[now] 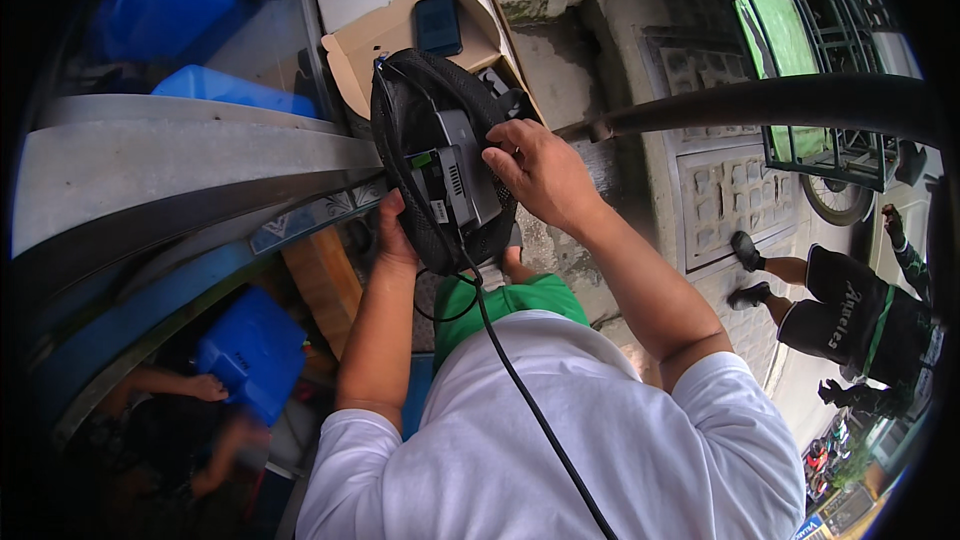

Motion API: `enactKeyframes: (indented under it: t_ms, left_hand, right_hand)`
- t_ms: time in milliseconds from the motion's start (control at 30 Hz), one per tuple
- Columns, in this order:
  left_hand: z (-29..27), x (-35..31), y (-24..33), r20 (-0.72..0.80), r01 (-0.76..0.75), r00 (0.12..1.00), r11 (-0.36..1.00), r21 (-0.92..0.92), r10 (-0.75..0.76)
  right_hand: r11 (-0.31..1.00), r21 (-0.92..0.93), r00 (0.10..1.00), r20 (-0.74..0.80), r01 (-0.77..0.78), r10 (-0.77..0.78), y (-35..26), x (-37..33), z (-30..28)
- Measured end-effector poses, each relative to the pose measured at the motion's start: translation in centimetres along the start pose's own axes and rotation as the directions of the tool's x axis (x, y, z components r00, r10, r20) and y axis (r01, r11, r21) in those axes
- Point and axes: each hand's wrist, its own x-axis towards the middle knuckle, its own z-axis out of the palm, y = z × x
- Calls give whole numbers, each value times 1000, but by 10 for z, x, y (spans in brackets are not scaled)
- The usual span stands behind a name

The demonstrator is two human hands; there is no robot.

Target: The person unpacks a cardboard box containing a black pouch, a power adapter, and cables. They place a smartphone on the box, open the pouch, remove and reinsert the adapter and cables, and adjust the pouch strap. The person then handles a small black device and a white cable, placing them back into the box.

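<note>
A black mesh pouch (388, 130) hangs unzipped in front of me, its opening facing up. Inside sits a grey box-shaped device (462, 165) with a slotted panel and a small green patch. From the pouch's near end a black cable (500, 350) runs down across my white shirt. My left hand (394, 230) supports the pouch from its left side; the thumb shows, while the other fingers are hidden behind the mesh. At the pouch's right rim, my right hand (535, 165) has its thumb and curled fingers closed on the edge, beside the device.
Beyond the pouch, an open cardboard box (375, 35) holds a dark phone (438, 24). Metal rails (190, 155) cross at left, and a dark bar (760, 105) at right. One person handles a blue container (255, 355) at lower left; another walks at right near a metal-framed cart (825, 60).
</note>
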Motion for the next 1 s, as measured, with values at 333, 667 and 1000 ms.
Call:
enactKeyframes:
  t_ms: [333, 667, 1000]
  left_hand:
    - [-14, 7, 8, 114, 105, 989, 992, -64, -97]
    - [16, 29, 7, -18, 48, 999, 994, 94, -47]
    - [66, 66, -4, 128, -117, 987, 978, 174, 95]
  right_hand:
    - [959, 235, 987, 43, -158, 153, 13, 59, 2]
    - [996, 75, 998, -42, -48, 51, 1, 55, -38]
    - [975, 203, 990, -79, -94, 112, 20, 44, -33]
